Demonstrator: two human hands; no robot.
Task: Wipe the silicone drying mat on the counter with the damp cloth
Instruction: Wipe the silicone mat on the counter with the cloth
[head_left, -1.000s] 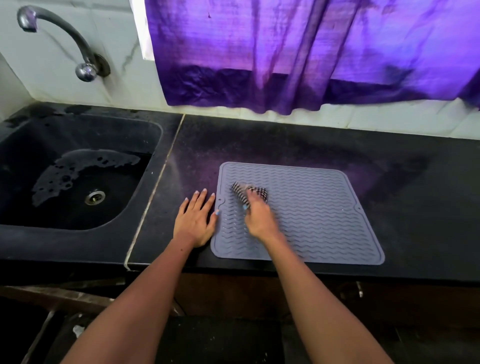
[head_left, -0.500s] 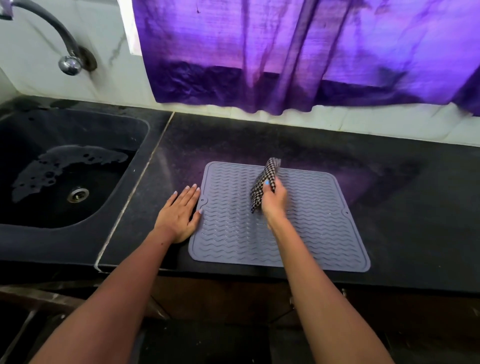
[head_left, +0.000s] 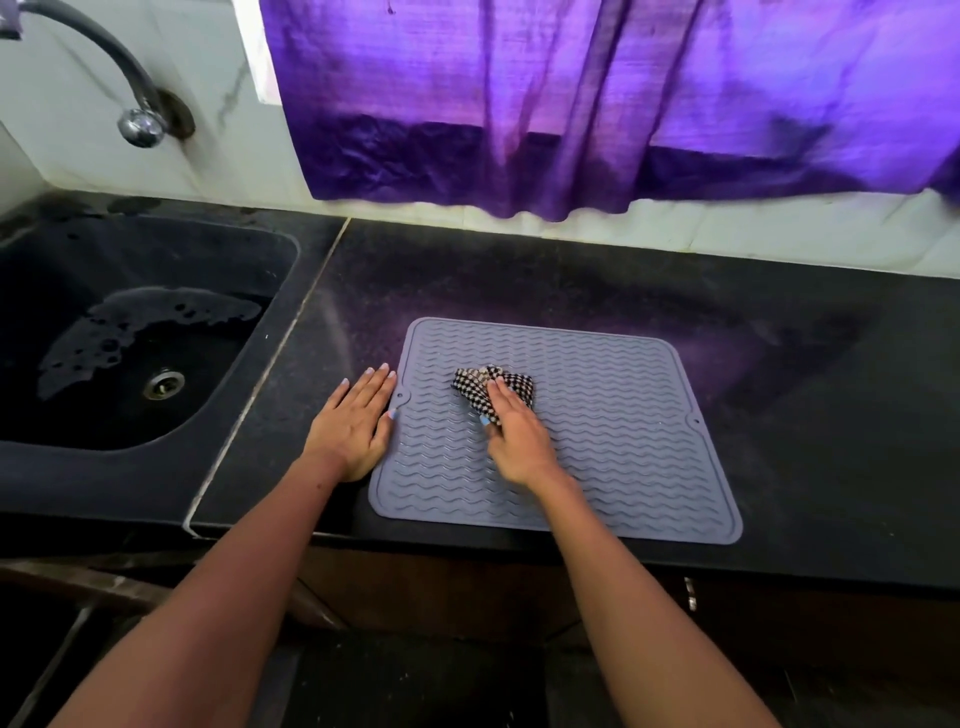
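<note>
Mat (head_left: 613, 436), cloth (head_left: 493, 387) partly under right hand (head_left: 517, 441)

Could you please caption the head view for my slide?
Right hand wipes the grey mat with a checked cloth; left hand rests flat beside it.

Two bare forearms are seen, with no sleeves reaching into view. No watch, bracelet or ring is shown on either wrist or on the fingers. The left hand (head_left: 357, 427) and the right hand (head_left: 515, 434) are left ungloved. The fingernails on both hands are painted in a pale, light-blue polish, and are kept fairly short and rounded.
</note>
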